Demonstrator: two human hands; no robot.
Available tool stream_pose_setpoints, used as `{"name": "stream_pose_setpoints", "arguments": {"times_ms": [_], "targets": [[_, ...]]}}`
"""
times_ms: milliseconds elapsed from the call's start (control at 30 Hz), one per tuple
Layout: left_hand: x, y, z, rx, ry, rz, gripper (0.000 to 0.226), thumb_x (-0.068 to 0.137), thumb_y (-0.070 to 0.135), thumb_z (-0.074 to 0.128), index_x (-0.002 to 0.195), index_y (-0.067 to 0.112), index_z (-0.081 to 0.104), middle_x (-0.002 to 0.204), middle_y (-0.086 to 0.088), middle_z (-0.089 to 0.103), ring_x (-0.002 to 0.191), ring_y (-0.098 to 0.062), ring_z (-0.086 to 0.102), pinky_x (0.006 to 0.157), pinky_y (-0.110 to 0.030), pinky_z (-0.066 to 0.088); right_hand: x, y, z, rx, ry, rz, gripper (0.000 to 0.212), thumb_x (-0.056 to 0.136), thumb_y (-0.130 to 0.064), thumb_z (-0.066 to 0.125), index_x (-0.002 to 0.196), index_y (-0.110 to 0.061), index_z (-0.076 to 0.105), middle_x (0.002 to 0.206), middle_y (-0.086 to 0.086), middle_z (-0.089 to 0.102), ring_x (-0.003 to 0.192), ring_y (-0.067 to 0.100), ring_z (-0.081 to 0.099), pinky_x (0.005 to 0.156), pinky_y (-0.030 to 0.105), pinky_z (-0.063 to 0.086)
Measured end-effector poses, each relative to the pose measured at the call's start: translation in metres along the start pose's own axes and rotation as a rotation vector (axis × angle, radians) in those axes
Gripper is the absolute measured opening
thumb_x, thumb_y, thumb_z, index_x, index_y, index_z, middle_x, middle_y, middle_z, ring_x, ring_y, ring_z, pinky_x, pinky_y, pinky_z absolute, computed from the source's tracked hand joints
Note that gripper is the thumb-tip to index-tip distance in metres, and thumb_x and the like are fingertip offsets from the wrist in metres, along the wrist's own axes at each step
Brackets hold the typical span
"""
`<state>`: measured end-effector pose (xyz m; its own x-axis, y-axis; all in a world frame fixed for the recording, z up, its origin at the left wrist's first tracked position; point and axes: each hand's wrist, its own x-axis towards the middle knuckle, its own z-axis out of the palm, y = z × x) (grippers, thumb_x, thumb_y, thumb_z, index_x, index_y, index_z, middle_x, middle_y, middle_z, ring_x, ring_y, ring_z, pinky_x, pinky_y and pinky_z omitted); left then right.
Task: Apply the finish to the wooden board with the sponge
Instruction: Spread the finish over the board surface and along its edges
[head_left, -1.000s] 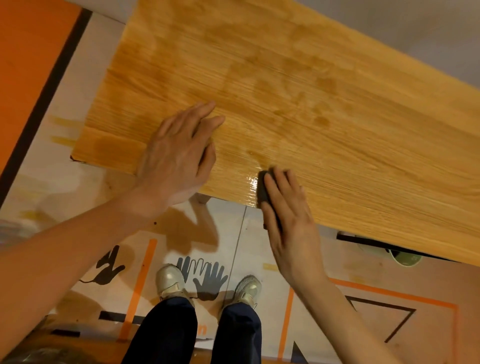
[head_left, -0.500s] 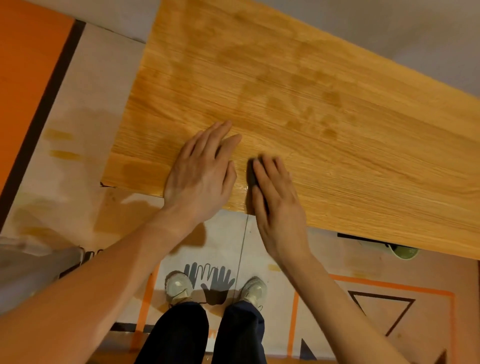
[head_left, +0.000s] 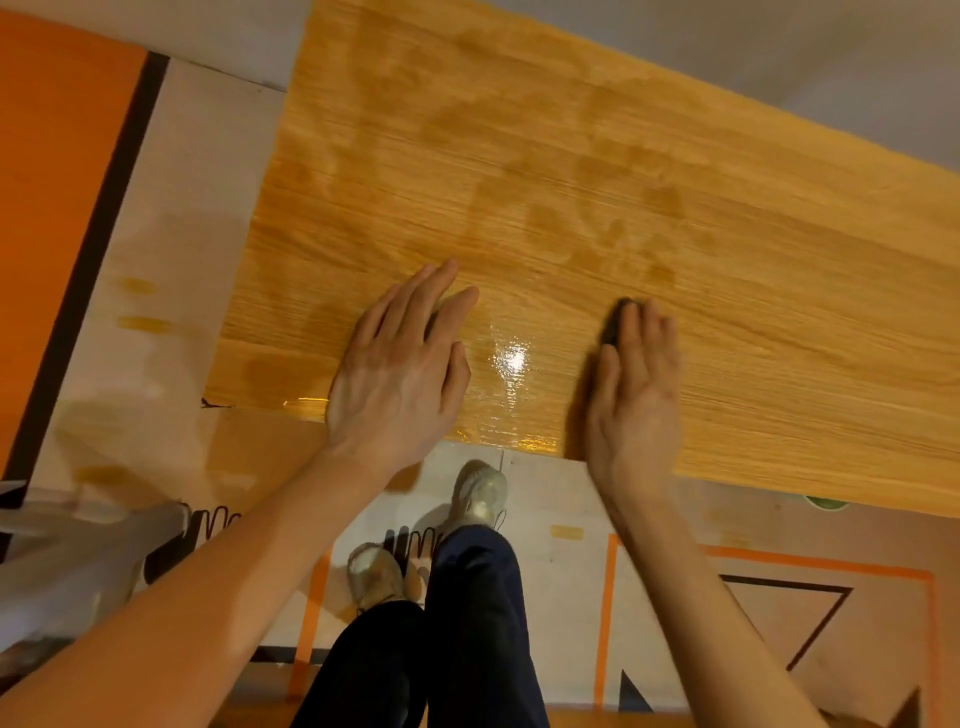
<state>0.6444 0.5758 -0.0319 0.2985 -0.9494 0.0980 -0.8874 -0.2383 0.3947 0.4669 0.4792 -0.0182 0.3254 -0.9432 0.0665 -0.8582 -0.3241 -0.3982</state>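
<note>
**Two hands on the board, wet strip shining along the near edge**

Both hands are working on the wooden board (head_left: 675, 218), which is lying flat and reaching off to the right. The left hand (head_left: 400, 379) is lying palm-down near the board's near left corner, fingers straight and together, gripping nothing, just bracing. The right hand (head_left: 636, 395) is pressing down with fingers extended, and the dark sponge (head_left: 615, 322) is sitting underneath them, only its top left part peeking out beside the fingertips. It is flat pressure rather than a curled grip, as far as this view is showing.

Between the two hands a glossy patch of finish (head_left: 511, 364) is catching the light, and that wet sheen is running along the near edge below it. Farther up, darker blotches (head_left: 597, 223) are showing across the grain, looking like finish soaking in unevenly. The wide stretch to the right of the sponge is looking matte and dry.

Judging by that, the job is looking well short of done: the near left area is getting coated, while the right side and probably the far edge are waiting for their pass. Below the board's edge, the person's shoes (head_left: 480, 493) are standing on a patterned floor covering (head_left: 753, 545).
</note>
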Motion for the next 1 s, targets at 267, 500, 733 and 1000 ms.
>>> {"name": "stream_pose_setpoints", "arguments": {"times_ms": [267, 500, 733, 1000], "targets": [[0.002, 0.003, -0.005, 0.013, 0.002, -0.016, 0.048, 0.103, 0.025, 0.037, 0.146, 0.008, 0.050, 0.160, -0.010, 0.041, 0.148, -0.023, 0.036, 0.122, -0.035, 0.020, 0.019, -0.035, 0.015, -0.017, -0.202, -0.408, 0.047, 0.106, -0.025, 0.033, 0.150, -0.011, 0.031, 0.160, 0.004, 0.024, 0.150, 0.019, 0.013, 0.123, 0.037, 0.013], [0.003, 0.001, -0.002, -0.057, -0.012, -0.037, 0.048, 0.100, 0.022, 0.043, 0.145, 0.008, 0.050, 0.159, -0.010, 0.041, 0.148, -0.025, 0.036, 0.124, -0.036, 0.019, 0.032, 0.034, -0.020, -0.013, -0.050, -0.050, 0.047, 0.102, -0.019, 0.034, 0.148, -0.006, 0.036, 0.158, 0.009, 0.026, 0.149, 0.023, 0.016, 0.120, 0.048, 0.019], [0.010, 0.002, -0.012, -0.197, -0.055, -0.194, 0.049, 0.102, 0.033, 0.039, 0.149, 0.020, 0.044, 0.161, 0.005, 0.035, 0.150, -0.009, 0.028, 0.119, -0.031, 0.021, 0.060, -0.048, 0.020, 0.050, -0.224, -0.433, 0.045, 0.105, -0.024, 0.038, 0.148, -0.011, 0.038, 0.157, 0.005, 0.031, 0.149, 0.021, 0.017, 0.123, 0.039, 0.010], [0.105, -0.034, -0.013, -0.102, 0.074, -0.253, 0.046, 0.103, 0.023, 0.045, 0.148, 0.013, 0.046, 0.159, -0.007, 0.037, 0.147, -0.024, 0.033, 0.116, -0.032, 0.015, 0.061, 0.074, -0.042, 0.015, -0.113, -0.037, 0.049, 0.102, -0.017, 0.033, 0.149, -0.005, 0.032, 0.160, 0.005, 0.021, 0.151, 0.020, 0.007, 0.123, 0.040, 0.002]]}}
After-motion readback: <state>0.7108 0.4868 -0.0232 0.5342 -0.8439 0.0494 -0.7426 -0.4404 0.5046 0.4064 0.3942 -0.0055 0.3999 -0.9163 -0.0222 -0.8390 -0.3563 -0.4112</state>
